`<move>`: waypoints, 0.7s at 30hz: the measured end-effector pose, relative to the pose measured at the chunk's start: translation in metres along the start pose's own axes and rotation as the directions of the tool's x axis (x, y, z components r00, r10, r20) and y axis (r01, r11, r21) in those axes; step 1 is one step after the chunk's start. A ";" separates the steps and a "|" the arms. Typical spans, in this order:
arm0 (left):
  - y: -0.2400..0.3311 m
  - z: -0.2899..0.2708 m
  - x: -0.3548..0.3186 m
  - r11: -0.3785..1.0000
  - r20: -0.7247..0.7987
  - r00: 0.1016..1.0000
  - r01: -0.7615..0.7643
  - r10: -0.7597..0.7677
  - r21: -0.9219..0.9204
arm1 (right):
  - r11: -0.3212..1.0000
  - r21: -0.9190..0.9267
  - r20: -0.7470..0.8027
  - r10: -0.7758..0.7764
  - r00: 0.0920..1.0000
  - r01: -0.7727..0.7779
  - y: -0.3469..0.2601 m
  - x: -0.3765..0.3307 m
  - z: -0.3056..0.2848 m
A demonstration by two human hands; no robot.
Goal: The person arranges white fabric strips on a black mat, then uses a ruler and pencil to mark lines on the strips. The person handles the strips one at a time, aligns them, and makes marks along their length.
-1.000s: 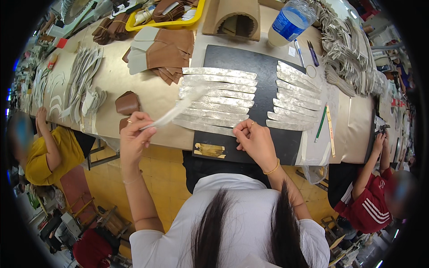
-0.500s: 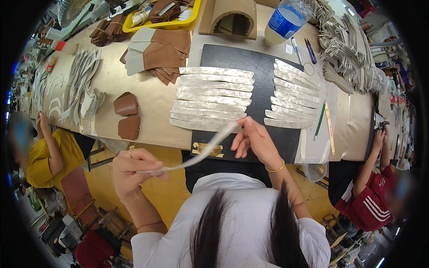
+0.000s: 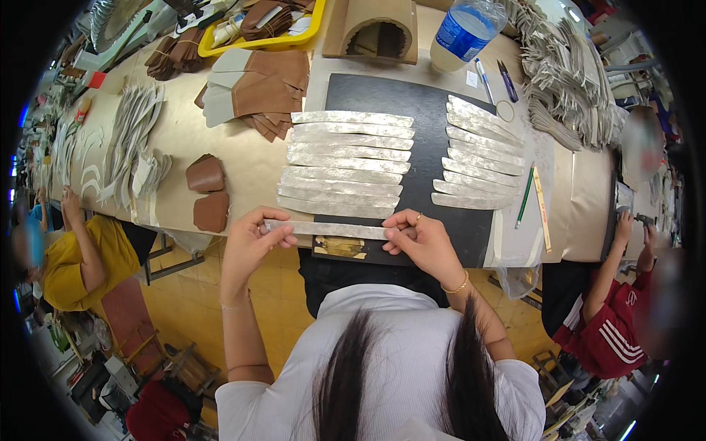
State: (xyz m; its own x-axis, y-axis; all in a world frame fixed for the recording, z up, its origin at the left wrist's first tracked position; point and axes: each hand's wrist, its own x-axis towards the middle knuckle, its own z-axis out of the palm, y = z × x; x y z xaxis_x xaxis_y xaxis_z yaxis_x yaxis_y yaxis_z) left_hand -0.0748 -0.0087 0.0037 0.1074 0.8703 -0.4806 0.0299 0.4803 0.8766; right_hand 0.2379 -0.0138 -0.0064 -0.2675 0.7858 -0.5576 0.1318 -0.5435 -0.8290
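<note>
A narrow, pale grey strip (image 3: 334, 229) is stretched level between my two hands at the table's near edge. Its left end is pinched by my left hand (image 3: 259, 234), its right end by my right hand (image 3: 415, 237). Just beyond it lies a column of similar mottled strips (image 3: 349, 156), side by side across the left part of a black board (image 3: 423, 132). A second, slanted column of strips (image 3: 482, 151) covers the board's right side. Below the held strip, a gold-coloured patch (image 3: 340, 247) shows on the board's near edge.
Brown and grey leather pieces (image 3: 257, 88) lie left of the board, with two brown pieces (image 3: 206, 173) nearer. A bottle (image 3: 465, 37), pens (image 3: 507, 81), a green pencil (image 3: 525, 195) and a ruler (image 3: 542, 209) are to the right. Bundled strips (image 3: 562, 88) fill the far right. Co-workers sit at both sides.
The strip was slack and curved, with my left hand lower. Both hands have now brought it level and taut, and my right hand has closed on its right end.
</note>
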 end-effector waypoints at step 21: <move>-0.022 0.001 0.019 0.931 -0.299 0.949 0.015 0.102 0.364 | 0.660 -0.728 -0.228 -0.486 0.844 0.184 -0.004 0.006 0.012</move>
State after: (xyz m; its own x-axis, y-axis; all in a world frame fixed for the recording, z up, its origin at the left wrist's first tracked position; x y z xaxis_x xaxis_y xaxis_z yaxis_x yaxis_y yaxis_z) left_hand -0.0728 -0.0027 -0.0247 -0.1918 0.9072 -0.3744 0.3915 0.4205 0.8185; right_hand 0.2248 -0.0104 -0.0062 -0.0723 0.9944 -0.0771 0.7329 0.0006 -0.6803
